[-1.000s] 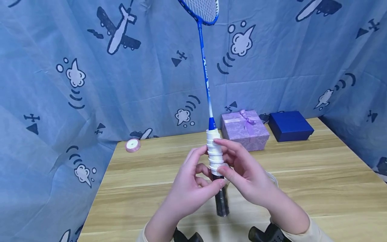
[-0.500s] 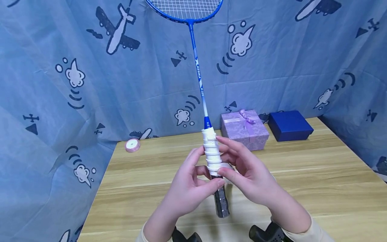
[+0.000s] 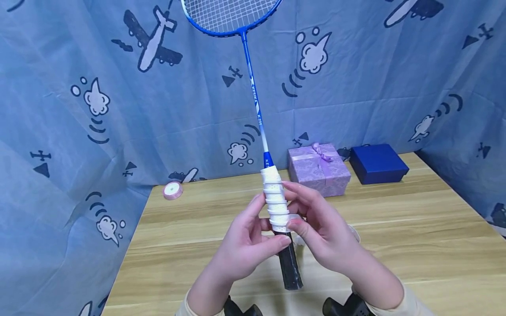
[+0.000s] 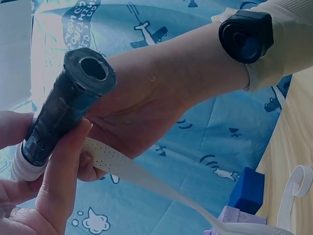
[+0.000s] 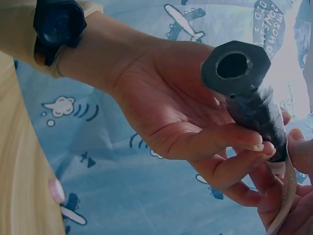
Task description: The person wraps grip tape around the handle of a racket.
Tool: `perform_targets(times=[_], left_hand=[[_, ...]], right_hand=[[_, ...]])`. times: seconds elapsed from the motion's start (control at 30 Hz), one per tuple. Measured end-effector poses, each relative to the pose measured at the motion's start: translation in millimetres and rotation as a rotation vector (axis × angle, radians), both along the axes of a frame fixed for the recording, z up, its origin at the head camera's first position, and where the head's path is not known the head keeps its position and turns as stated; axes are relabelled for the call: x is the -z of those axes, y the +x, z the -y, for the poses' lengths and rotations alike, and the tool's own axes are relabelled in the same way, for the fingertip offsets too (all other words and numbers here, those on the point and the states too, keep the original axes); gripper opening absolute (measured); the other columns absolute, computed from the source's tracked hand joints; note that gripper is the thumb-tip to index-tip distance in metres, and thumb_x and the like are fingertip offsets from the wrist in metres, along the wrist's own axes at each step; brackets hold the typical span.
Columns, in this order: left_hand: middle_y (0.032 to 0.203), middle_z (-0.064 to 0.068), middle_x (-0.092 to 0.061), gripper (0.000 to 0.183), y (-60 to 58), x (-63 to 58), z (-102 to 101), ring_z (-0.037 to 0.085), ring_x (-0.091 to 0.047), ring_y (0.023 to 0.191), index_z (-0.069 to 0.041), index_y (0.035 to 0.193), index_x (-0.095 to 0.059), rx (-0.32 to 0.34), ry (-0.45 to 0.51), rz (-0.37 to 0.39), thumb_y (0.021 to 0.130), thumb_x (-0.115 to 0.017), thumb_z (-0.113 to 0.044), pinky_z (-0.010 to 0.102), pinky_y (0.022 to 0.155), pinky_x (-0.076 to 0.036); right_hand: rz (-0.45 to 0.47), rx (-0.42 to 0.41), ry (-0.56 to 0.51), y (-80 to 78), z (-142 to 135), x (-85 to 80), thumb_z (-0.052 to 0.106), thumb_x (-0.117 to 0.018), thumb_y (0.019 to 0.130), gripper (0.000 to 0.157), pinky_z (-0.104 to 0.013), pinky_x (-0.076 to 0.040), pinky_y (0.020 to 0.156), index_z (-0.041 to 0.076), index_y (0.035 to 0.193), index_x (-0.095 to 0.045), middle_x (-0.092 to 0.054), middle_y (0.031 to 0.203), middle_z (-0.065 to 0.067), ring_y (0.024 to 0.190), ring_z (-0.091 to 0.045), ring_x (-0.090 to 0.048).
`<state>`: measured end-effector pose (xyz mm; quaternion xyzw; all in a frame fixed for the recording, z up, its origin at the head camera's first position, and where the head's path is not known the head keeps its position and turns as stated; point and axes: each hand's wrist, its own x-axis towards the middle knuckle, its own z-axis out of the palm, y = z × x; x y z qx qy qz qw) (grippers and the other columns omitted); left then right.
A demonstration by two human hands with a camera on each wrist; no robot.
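1. Airplane-print curtain, behind the wood-grain desk.
2. Blue badminton racket, tilted above the desk, strung head uppermost.
3. Left hand, thumb and fingers curled round the handle.
4. Right hand, part-closed, pinching white perforated grip tape.
5. The tape, spiralled round the handle's upper part.

A creased blue fabric curtain printed with airplanes hangs behind a pale wood-grain bench. Bright light whitens the right wrist view's upper right.
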<state>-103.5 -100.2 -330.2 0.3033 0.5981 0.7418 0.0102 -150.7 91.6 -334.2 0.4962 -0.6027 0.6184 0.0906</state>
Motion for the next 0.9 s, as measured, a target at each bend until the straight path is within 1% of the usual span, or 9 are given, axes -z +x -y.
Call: perform_targets(times=[0.1, 0.23, 0.37, 0.43, 0.5, 0.6, 0.73, 0.83, 0.9], left_hand=[[0.15, 0.025, -0.035, 0.075, -0.5, 0.0, -1, 0.022, -0.06, 0.102, -0.002, 0.157, -0.035, 0.015, 0.008, -0.016, 0.09, -0.063, 0.017, 0.033, 0.08, -0.065], [0.151, 0.025, -0.035, 0.075, -1.2, 0.6, 0, 0.023, -0.06, 0.104, -0.002, 0.158, -0.034, 0.031, 0.011, -0.018, 0.09, -0.062, 0.017, 0.036, 0.081, -0.065], [0.146, 0.032, -0.036, 0.074, -2.0, 2.5, 1, 0.02, -0.06, 0.108, 0.0, 0.158, -0.03, 0.066, 0.014, -0.034, 0.092, -0.06, 0.016, 0.04, 0.085, -0.065], [0.139, 0.038, -0.035, 0.071, -2.3, 3.4, 2, 0.018, -0.06, 0.11, 0.003, 0.157, -0.027, 0.096, 0.021, -0.052, 0.094, -0.058, 0.015, 0.046, 0.086, -0.064], [0.134, 0.042, -0.035, 0.07, -1.6, 3.8, 1, 0.017, -0.06, 0.109, 0.006, 0.156, -0.023, 0.112, 0.023, -0.063, 0.095, -0.055, 0.015, 0.052, 0.084, -0.064], [0.134, 0.036, -0.043, 0.073, 2.3, 2.6, -3, 0.014, -0.064, 0.102, -0.003, 0.158, -0.024, 0.027, -0.032, -0.026, 0.096, -0.061, 0.009, 0.042, 0.072, -0.066], [0.136, 0.013, -0.052, 0.079, 8.2, -1.8, -9, 0.013, -0.07, 0.09, -0.023, 0.155, -0.037, -0.181, -0.167, 0.069, 0.09, -0.077, -0.002, 0.024, 0.051, -0.059], [0.137, 0.006, -0.048, 0.079, 9.9, -4.1, -10, 0.016, -0.07, 0.088, -0.028, 0.153, -0.043, -0.245, -0.218, 0.082, 0.088, -0.08, -0.003, 0.028, 0.048, -0.059], [0.138, 0.007, -0.044, 0.08, 10.1, -3.8, -10, 0.016, -0.068, 0.089, -0.026, 0.154, -0.043, -0.239, -0.218, 0.064, 0.088, -0.079, 0.001, 0.032, 0.051, -0.062]], right_hand=[[-0.017, 0.034, 0.006, 1.4, 1, 0.0, 0.005, -0.058, 0.102, 0.055, -0.023, -0.06, 0.087, -0.014, 0.148, -0.036, -0.059, 0.137, -0.006, 0.1, -0.014, -0.066], [-0.003, 0.015, -0.005, 0.9, 1, 0.6, 0.003, -0.058, 0.102, 0.057, -0.023, -0.059, 0.088, -0.014, 0.15, -0.034, -0.06, 0.133, -0.007, 0.102, -0.015, -0.065], [0.107, -0.135, -0.062, -2.8, 1, 1.2, -0.013, -0.056, 0.098, 0.066, -0.024, -0.06, 0.09, -0.008, 0.157, -0.025, -0.063, 0.131, -0.008, 0.109, -0.016, -0.066], [0.161, -0.208, -0.086, -4.6, 1, 1.1, -0.02, -0.054, 0.095, 0.074, -0.024, -0.061, 0.086, -0.005, 0.159, -0.021, -0.065, 0.13, -0.007, 0.109, -0.016, -0.067], [0.175, -0.242, -0.091, -5.2, 2, 1.2, -0.023, -0.053, 0.094, 0.077, -0.024, -0.062, 0.082, -0.004, 0.161, -0.02, -0.064, 0.129, -0.009, 0.109, -0.017, -0.068], [0.13, -0.173, -0.064, -4.2, 4, 2.3, -0.023, -0.056, 0.092, 0.077, -0.023, -0.061, 0.078, -0.005, 0.16, -0.023, -0.063, 0.126, -0.011, 0.105, -0.016, -0.068], [0.086, -0.015, -0.008, -1.8, 5, 3.1, -0.021, -0.062, 0.09, 0.077, -0.022, -0.06, 0.083, -0.003, 0.158, -0.031, -0.063, 0.12, -0.017, 0.102, -0.015, -0.067], [0.087, 0.048, 0.021, -0.8, 5, 2.2, -0.019, -0.066, 0.089, 0.077, -0.021, -0.059, 0.087, 0.0, 0.157, -0.036, -0.063, 0.118, -0.021, 0.102, -0.014, -0.067], [0.087, 0.042, 0.024, -0.8, 4, 2.1, -0.018, -0.067, 0.089, 0.076, -0.021, -0.059, 0.091, 0.0, 0.157, -0.037, -0.063, 0.119, -0.022, 0.103, -0.015, -0.066]])
